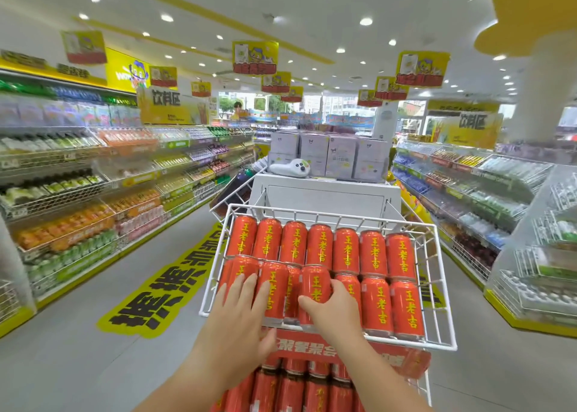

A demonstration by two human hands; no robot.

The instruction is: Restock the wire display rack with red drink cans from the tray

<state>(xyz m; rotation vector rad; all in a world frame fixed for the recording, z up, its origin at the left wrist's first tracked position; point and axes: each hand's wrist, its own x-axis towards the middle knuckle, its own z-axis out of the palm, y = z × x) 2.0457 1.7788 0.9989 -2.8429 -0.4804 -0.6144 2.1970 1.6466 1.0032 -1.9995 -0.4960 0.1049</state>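
A white wire display rack [437,289] in front of me holds two rows of red drink cans [346,250] with yellow lettering. My left hand [240,321] lies with straight fingers on the front-row cans at the left. My right hand [331,313] grips a front-row can [315,283] near the middle, fingers curled round it. More red cans [290,389] fill a lower tier under the rack, behind a red price strip [312,349].
Stocked drink shelves [78,199] line the aisle on the left, and further shelves [468,199] run along the right. A white cabinet [324,193] with pale boxes stands behind the rack. Yellow floor lettering [162,289] lies to the left.
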